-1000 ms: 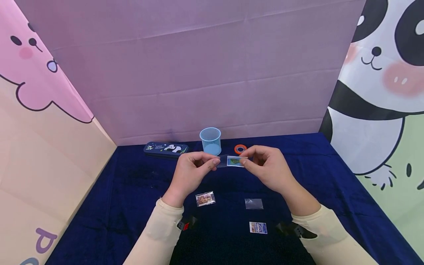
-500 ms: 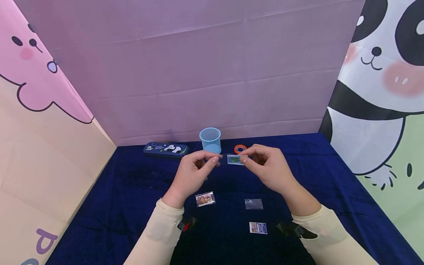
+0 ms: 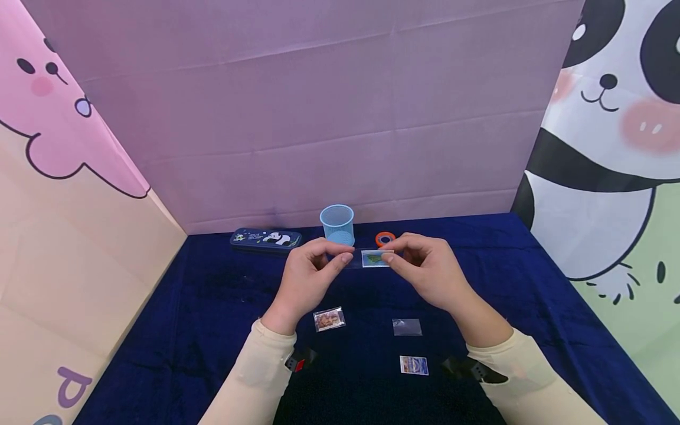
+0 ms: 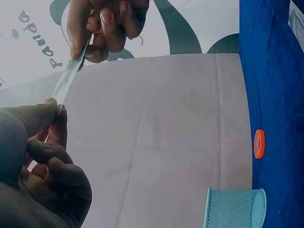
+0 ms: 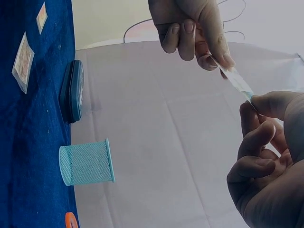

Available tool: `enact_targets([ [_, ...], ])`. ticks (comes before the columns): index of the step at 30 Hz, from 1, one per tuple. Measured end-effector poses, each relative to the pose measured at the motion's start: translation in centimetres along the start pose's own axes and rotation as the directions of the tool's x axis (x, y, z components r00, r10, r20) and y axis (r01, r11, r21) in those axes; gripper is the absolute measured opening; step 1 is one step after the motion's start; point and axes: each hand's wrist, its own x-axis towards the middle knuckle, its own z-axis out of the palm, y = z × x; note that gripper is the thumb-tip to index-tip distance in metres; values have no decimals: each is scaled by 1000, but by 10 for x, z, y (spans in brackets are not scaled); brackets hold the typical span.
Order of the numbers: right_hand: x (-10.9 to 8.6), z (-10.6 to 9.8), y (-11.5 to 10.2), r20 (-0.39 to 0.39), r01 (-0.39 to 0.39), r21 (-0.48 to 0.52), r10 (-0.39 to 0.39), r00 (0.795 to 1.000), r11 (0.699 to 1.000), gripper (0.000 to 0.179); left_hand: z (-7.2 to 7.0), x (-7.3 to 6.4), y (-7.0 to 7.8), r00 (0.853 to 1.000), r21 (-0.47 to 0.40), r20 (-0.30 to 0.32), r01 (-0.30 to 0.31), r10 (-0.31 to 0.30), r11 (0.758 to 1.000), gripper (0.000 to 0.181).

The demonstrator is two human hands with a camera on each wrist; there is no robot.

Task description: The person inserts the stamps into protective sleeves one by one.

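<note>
Held up above the table is a small picture card, blue and green with a white border. My right hand pinches its right end between thumb and fingertips. My left hand pinches the far end of a clear plastic sleeve, which meets the card's left edge. Seen nearly edge-on in the left wrist view, the card and sleeve form one thin strip between both hands. The right wrist view has this same strip joining the fingertips. How far the card sits inside the sleeve I cannot tell.
On the dark blue cloth lie a sleeved card, a clear sleeve and a bare card. Behind the hands stand a light blue mesh cup, a panda pencil case and an orange tape roll.
The card and sleeve tilted slightly, then came back level, the card now a little further left. Both hands keep their pinch, and the things on the table have stayed put.
</note>
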Motion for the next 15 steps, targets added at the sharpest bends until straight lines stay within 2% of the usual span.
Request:
enact_targets([
  [6, -1, 1, -1, 13, -9, 22, 9, 1000, 1000, 12, 0, 0, 1, 999, -20, -47, 11, -12, 1000, 9],
  [15, 0, -2, 0, -4, -11, -3, 11, 1000, 1000, 11, 1, 0, 2, 997, -36, -55, 48, -50, 998, 10],
])
